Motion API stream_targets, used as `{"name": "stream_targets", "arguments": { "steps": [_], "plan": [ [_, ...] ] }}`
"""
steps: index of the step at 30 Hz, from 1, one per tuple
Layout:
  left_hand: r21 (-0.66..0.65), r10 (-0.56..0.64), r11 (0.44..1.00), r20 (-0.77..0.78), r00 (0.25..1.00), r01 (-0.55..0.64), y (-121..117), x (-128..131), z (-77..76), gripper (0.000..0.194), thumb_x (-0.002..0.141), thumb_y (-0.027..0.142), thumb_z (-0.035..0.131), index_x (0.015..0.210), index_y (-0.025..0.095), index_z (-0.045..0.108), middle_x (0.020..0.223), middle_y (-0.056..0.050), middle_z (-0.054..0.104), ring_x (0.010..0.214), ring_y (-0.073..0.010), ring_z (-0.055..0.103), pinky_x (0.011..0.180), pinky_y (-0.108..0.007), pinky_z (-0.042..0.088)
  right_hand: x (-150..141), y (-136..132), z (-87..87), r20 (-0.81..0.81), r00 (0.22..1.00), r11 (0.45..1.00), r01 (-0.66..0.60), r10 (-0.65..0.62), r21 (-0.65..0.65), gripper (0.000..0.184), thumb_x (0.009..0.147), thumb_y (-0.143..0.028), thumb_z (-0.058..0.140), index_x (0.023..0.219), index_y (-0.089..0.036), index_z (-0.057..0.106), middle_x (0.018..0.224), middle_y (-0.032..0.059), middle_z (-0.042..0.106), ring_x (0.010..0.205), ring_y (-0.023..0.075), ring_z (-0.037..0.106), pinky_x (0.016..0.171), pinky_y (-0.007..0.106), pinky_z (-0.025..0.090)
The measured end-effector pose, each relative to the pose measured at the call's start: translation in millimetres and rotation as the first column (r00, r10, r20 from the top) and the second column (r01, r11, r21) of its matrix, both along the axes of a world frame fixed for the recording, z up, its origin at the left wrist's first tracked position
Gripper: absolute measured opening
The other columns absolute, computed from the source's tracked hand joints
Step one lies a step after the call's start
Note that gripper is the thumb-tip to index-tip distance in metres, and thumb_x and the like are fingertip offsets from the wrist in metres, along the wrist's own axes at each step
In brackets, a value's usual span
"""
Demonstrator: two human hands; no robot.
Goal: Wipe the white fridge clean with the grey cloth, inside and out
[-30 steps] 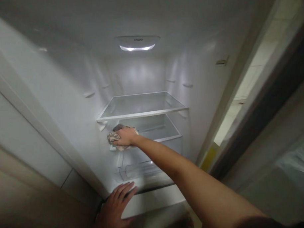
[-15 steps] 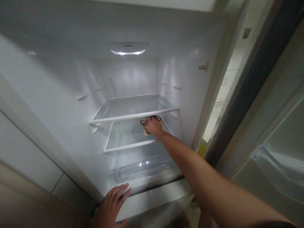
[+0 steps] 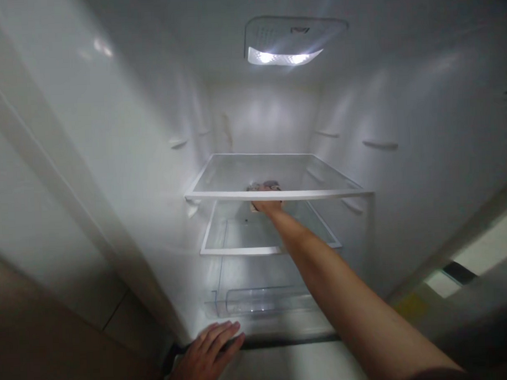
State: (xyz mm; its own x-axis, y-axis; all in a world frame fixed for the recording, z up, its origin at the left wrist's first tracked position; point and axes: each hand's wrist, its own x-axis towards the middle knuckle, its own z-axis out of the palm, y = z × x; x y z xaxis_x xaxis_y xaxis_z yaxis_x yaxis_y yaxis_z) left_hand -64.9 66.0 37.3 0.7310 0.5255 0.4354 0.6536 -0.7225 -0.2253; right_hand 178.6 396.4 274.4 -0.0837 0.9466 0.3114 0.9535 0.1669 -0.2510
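My right hand (image 3: 265, 200) reaches deep into a fridge, between the upper glass shelf (image 3: 236, 174) and the lower glass shelf (image 3: 234, 229). Bunched under its fingers is a patterned cloth (image 3: 254, 207), partly seen through the upper shelf's glass. Whether the cloth presses on the lower shelf I cannot tell. My left hand (image 3: 207, 352) rests at the fridge's lower front edge, palm down with the fingers stretched out, holding nothing.
A lit lamp (image 3: 284, 57) is set in the fridge ceiling. Shelf supports (image 3: 380, 145) stick out from both side walls. Below the shelves lies a clear plastic drawer (image 3: 261, 300). A brownish stain (image 3: 227, 130) marks the back wall.
My right hand has moved the cloth farther back, under the upper shelf. The view has come closer to the fridge interior. My left hand stays near the front edge.
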Motion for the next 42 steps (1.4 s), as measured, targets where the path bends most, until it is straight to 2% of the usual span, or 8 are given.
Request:
{"name": "stream_targets", "arguments": {
  "steps": [5,9,11,16,23,33,37,42],
  "plan": [
    [-0.13,0.03,0.991,-0.004,1.0,-0.03,-3.7,-0.8,-12.9,0.114,0.083,0.065,0.086,0.176,0.029,0.032,0.169,-0.002,0.057,0.147,-0.0282,0.05,0.122,-0.039,0.043,-86.1,-3.5,1.5,0.064,0.976,0.979,-0.206,0.206,-0.012,0.04,0.113,-0.047,0.06,0.137,-0.017,0.069,0.134,0.0125,0.071,0.125,0.0278,0.068,0.116,0.051,0.051],
    [-0.199,0.04,0.979,-0.008,0.999,-0.04,-3.5,-1.0,-13.7,0.115,0.084,0.054,0.087,0.178,0.033,0.025,0.17,-0.002,0.056,0.147,-0.0285,0.052,0.124,-0.04,0.043,-117.1,-14.4,6.2,0.087,0.953,0.956,-0.292,0.291,0.008,0.044,0.114,-0.044,0.046,0.143,-0.02,0.069,0.145,0.0141,0.069,0.137,0.0317,0.063,0.123,0.049,0.044],
    [-0.172,0.035,0.984,-0.018,0.999,-0.037,-2.5,-2.1,-9.5,0.108,0.089,0.053,0.083,0.178,0.034,0.025,0.169,-0.001,0.056,0.146,-0.027,0.053,0.124,-0.039,0.043,-115.2,-24.1,7.3,0.091,0.948,0.952,-0.307,0.305,0.002,0.047,0.112,-0.047,0.047,0.142,-0.019,0.07,0.145,0.0156,0.068,0.138,0.0335,0.063,0.121,0.048,0.047],
    [-0.093,0.001,0.996,0.004,1.0,0.0,-1.6,-5.1,4.0,0.109,0.09,0.087,0.065,0.178,0.033,0.029,0.164,-0.002,0.062,0.139,-0.0288,0.06,0.118,-0.038,0.046,-93.7,-68.5,5.2,0.106,0.923,0.929,-0.366,0.369,-0.047,0.055,0.104,-0.062,0.054,0.137,-0.021,0.072,0.132,0.0143,0.076,0.123,0.0342,0.073,0.105,0.046,0.057],
    [-0.103,0.027,0.994,0.022,0.999,-0.025,-5.8,-3.2,7.9,0.108,0.09,0.079,0.068,0.179,0.037,0.023,0.165,-0.002,0.061,0.14,-0.0307,0.061,0.123,-0.04,0.041,-54.0,-132.0,-1.3,0.129,0.88,0.889,-0.455,0.458,-0.053,0.055,0.102,-0.07,0.055,0.13,-0.026,0.07,0.122,0.0082,0.078,0.114,0.0313,0.076,0.098,0.043,0.059],
    [-0.07,0.042,0.997,0.012,0.999,-0.041,-4.1,-6.4,-3.0,0.117,0.08,0.07,0.083,0.178,0.034,0.029,0.17,-0.002,0.055,0.145,-0.0315,0.056,0.126,-0.042,0.039,38.8,-114.4,4.2,0.05,0.996,0.996,-0.072,0.074,-0.049,0.052,0.104,-0.053,0.059,0.136,-0.014,0.068,0.122,0.0224,0.077,0.116,0.0369,0.075,0.101,0.046,0.057],
    [-0.142,0.048,0.989,0.016,0.999,-0.045,-5.6,-6.1,-1.2,0.119,0.081,0.073,0.082,0.179,0.036,0.025,0.17,-0.002,0.055,0.143,-0.0322,0.058,0.122,-0.044,0.044,59.8,-85.7,3.6,-0.02,0.996,0.995,0.085,-0.086,-0.052,0.043,0.103,-0.043,0.063,0.129,-0.009,0.072,0.122,0.0271,0.076,0.116,0.0384,0.075,0.101,0.044,0.056],
    [-0.159,0.029,0.987,-0.003,1.0,-0.029,-3.9,-3.9,2.8,0.117,0.085,0.088,0.071,0.179,0.034,0.026,0.168,-0.003,0.057,0.142,-0.0308,0.059,0.12,-0.042,0.046,65.9,-43.5,8.7,-0.222,0.929,0.954,0.299,-0.297,-0.028,0.046,0.115,-0.049,0.049,0.142,-0.017,0.068,0.132,0.0182,0.073,0.117,0.0289,0.074,0.1,0.042,0.057]
  ]
}}
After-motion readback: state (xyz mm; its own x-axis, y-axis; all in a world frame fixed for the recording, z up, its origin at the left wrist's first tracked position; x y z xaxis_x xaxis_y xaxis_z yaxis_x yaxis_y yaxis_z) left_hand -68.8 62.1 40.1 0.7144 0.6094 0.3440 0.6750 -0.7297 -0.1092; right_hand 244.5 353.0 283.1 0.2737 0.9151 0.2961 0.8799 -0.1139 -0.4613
